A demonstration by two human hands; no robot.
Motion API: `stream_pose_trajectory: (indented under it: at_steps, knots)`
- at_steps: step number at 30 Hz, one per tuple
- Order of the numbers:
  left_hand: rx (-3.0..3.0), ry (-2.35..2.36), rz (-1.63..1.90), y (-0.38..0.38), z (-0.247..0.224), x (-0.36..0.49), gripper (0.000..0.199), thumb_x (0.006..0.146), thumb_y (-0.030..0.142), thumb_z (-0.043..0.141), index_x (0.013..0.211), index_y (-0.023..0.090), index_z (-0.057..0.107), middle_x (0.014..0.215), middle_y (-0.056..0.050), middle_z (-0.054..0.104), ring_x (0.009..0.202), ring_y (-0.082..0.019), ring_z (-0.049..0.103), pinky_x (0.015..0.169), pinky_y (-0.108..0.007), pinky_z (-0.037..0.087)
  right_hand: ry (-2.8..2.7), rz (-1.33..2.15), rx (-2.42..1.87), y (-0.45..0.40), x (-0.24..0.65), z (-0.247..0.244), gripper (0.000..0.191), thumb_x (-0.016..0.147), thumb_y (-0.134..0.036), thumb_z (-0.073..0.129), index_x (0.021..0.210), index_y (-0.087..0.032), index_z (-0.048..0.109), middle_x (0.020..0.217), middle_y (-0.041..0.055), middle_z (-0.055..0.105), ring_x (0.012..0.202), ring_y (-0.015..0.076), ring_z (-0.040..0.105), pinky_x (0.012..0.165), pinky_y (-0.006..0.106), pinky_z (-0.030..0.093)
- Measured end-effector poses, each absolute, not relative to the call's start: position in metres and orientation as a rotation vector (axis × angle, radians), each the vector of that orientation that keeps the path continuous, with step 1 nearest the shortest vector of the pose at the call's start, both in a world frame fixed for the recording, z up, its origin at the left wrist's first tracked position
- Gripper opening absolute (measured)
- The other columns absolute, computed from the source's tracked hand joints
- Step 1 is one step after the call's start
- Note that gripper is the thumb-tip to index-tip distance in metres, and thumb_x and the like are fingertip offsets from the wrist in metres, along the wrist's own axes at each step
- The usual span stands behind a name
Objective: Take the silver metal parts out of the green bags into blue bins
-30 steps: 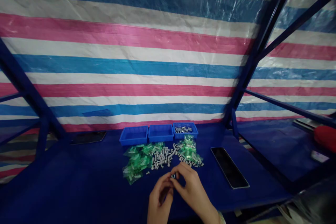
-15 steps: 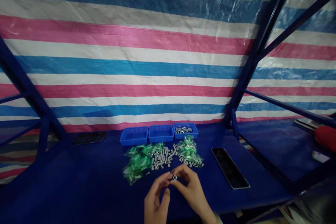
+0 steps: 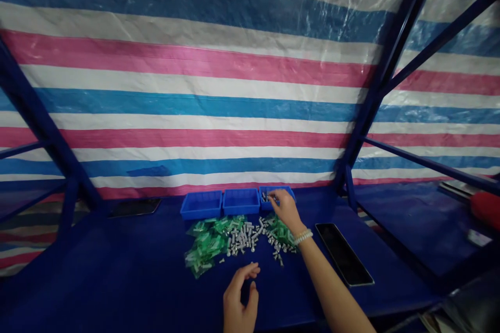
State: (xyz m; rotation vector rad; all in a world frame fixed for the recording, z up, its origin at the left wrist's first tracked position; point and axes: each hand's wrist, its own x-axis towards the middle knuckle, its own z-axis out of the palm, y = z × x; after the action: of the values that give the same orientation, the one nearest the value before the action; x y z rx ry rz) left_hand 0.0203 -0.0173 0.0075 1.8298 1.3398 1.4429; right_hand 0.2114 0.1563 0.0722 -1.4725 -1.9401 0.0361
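My right hand (image 3: 285, 209) reaches over the right-hand blue plastic bin (image 3: 265, 206), its fingertips at the small metal parts (image 3: 265, 196) lying inside. I cannot tell whether those fingers pinch anything. My left hand (image 3: 240, 291) hangs open and apparently empty above the blue tabletop (image 3: 117, 270), near the front of a spread of loose silver metal parts (image 3: 242, 237). Green-tinted plastic bags (image 3: 205, 245) lie around that spread, with another bunch (image 3: 280, 231) just under my right wrist.
Two more blue bins (image 3: 201, 205) (image 3: 241, 201) stand side by side at the back. A dark tablet (image 3: 344, 254) lies to the right and a phone (image 3: 135, 207) to the back left. Blue steel frame bars (image 3: 386, 62) stand before a striped tarpaulin (image 3: 195, 114).
The hands have separated. My right hand has moved from the small metal ring held at the front to the right-hand bin. My left hand has dropped back, and the ring no longer shows.
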Motion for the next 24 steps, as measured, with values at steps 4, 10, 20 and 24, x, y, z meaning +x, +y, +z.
stream_pose_trajectory:
  at_steps: [4, 10, 20, 24]
  knots:
    - [1.866, 1.329, 1.437, -0.017, 0.009, 0.021, 0.026, 0.083, 0.013, 0.05, 0.1, 0.021, 0.067, 0.09, -0.005, 0.072, 0.083, -0.021, 0.07, 0.077, -0.033, 0.057, -2.065, 0.12, -1.575, 0.14, 0.192, 0.049, 0.011, 0.083, -0.018, 0.061, 0.079, -0.018, 0.072, 0.079, 0.0077, 0.072, 0.08, 0.0218, 0.065, 0.071, 0.027, 0.045]
    - [1.899, 1.306, 1.431, -0.018, 0.012, 0.022, 0.026, 0.082, 0.011, 0.048, 0.096, 0.021, 0.067, 0.087, -0.005, 0.072, 0.08, -0.021, 0.069, 0.074, -0.032, 0.057, -2.127, 0.216, -1.705, 0.136, 0.177, 0.039, 0.008, 0.077, -0.017, 0.068, 0.071, -0.016, 0.074, 0.076, 0.0108, 0.072, 0.078, 0.0242, 0.066, 0.068, 0.028, 0.044]
    - [1.824, 1.316, 1.387, -0.02, 0.011, 0.022, 0.025, 0.082, 0.014, 0.049, 0.096, 0.021, 0.068, 0.09, -0.006, 0.071, 0.084, -0.022, 0.069, 0.078, -0.034, 0.056, -2.055, 0.359, -1.559, 0.121, 0.18, 0.048, 0.004, 0.079, -0.013, 0.066, 0.077, -0.015, 0.07, 0.095, 0.0102, 0.065, 0.095, 0.0219, 0.061, 0.085, 0.029, 0.044]
    - [1.621, 1.302, 1.376, -0.016, 0.008, 0.019, 0.026, 0.082, 0.019, 0.052, 0.102, 0.02, 0.067, 0.095, -0.008, 0.071, 0.088, -0.023, 0.068, 0.083, -0.035, 0.055, -1.856, 0.7, -1.304, 0.089, 0.184, 0.055, 0.01, 0.091, -0.02, 0.05, 0.091, -0.018, 0.06, 0.083, 0.0035, 0.065, 0.076, 0.0161, 0.064, 0.069, 0.025, 0.049]
